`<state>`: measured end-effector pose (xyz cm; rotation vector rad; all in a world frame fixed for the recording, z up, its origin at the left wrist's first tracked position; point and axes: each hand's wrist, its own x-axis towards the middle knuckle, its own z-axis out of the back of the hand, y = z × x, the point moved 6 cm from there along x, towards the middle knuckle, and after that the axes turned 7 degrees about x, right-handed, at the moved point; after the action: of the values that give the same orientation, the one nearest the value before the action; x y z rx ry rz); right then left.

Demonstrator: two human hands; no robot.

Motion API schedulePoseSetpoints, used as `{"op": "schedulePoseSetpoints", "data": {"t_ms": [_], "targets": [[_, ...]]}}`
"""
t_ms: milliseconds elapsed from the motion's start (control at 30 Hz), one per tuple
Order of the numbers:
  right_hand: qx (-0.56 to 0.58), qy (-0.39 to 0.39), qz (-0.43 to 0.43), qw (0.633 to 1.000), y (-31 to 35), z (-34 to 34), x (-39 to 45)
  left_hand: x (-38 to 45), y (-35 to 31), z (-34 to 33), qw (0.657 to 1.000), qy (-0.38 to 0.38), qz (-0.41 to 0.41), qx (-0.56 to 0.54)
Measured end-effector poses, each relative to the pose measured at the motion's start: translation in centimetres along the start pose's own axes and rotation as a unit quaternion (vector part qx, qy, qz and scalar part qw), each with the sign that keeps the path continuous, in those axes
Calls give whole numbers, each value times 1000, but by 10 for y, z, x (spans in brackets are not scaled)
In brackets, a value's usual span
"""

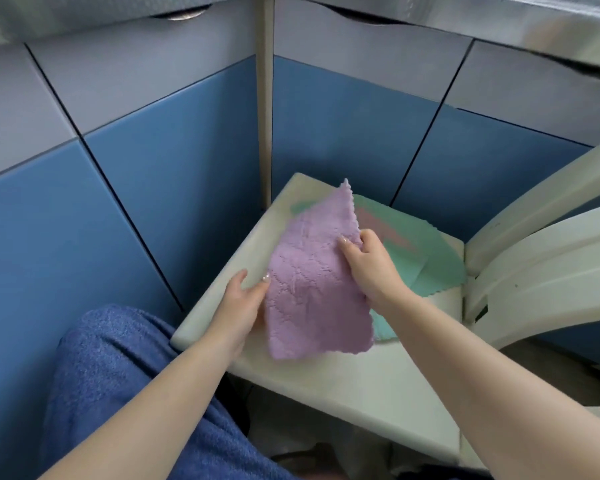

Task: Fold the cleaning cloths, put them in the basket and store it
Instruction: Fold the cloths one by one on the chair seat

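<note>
Two hands [246, 306] [369, 261], quilted purple cloth [312, 285].

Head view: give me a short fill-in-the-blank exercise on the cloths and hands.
1. Both hands hold the ____ cloth.
2. The right hand grips that cloth's ____ edge.
3. The green cloths lie on the pale ____.
4. The left hand holds the cloth's ____ edge.

Missing words: purple; right; seat; left
</note>
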<state>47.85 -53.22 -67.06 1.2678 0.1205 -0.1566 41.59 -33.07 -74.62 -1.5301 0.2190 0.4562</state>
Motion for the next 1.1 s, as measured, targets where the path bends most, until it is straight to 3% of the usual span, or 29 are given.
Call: {"op": "schedulePoseSetpoints", "data": {"t_ms": [100, 200, 333, 400, 433, 467, 533, 567, 600, 733, 833, 967, 1033, 1067, 1100], "targets": [[129, -50, -123, 983, -33, 5, -6, 0, 4, -22, 998, 64, 23, -9], [172, -55, -186, 966, -60, 9, -21, 0, 13, -28, 995, 91, 33, -13], [136, -48, -184, 972, -84, 22, -38, 1, 25, -19, 992, 114, 38, 27], [136, -25, -145, 980, -90, 30, -43, 1, 21, -10, 980, 128, -42, 145], [125, -7, -120, 985, -90, 33, -45, 1, 13, -6, 956, 116, -115, 245], [101, 13, -94, 990, -91, 35, -47, -1, 4, -4, 905, 89, -205, 363], [25, 60, -43, 997, -91, 37, -49, -6, -11, -10, 746, 17, -379, 548], [-12, 77, -22, 997, -91, 37, -49, -9, -17, -15, 680, -16, -441, 585], [-38, 89, -3, 995, -91, 37, -50, -11, -21, -19, 636, -32, -482, 602], [-177, 94, 123, 972, -83, 33, -56, -12, -27, -37, 503, 21, -603, 619], [-267, 55, 182, 945, -75, 31, -59, -5, -29, -46, 441, 80, -624, 640], [-242, 45, 170, 954, -72, 31, -55, 3, -30, -48, 427, 113, -626, 643], [-217, 34, 153, 963, -73, 34, -50, 8, -31, -47, 464, 114, -618, 624], [-204, 23, 145, 968, -72, 37, -45, 10, -33, -48, 498, 120, -607, 608], [-186, 10, 133, 973, -72, 39, -42, 11, -34, -47, 552, 131, -587, 578]]}}
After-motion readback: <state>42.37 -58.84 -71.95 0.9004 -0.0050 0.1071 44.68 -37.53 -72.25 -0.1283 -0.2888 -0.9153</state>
